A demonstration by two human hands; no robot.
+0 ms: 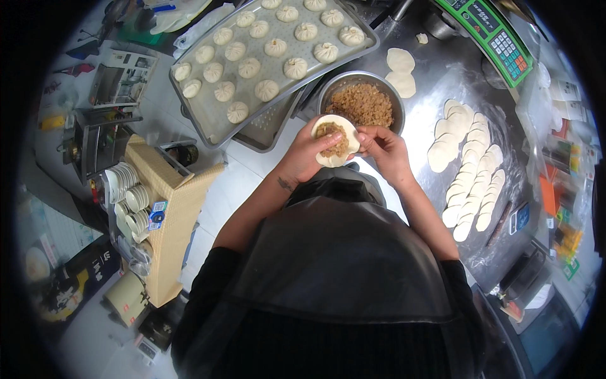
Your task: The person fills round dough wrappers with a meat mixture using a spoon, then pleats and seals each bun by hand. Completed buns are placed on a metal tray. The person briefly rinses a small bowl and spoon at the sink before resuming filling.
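Note:
A round dough wrapper (350, 135) lies across my left hand (305, 151), with a mound of brown filling (326, 130) on it. My left thumb presses on the filling, and the fingers beneath are mostly hidden. At the wrapper's right edge, my right hand (386, 151) pinches the dough between thumb and fingertips. Just beyond both hands stands a steel bowl (401, 102) of crumbly brown filling (362, 104). Pleated, filled buns (266, 90) sit in loose rows on a lined metal tray (315, 76) at the upper left.
Overlapping rows of dough wrappers (473, 161) cover part of the floured steel table (431, 61) at right. Two more wrappers (401, 71) lie near the bowl. A green scale (502, 42), a rolling pin (499, 222) and a phone (519, 218) are farther right. Stacked bowls (137, 199) stand left.

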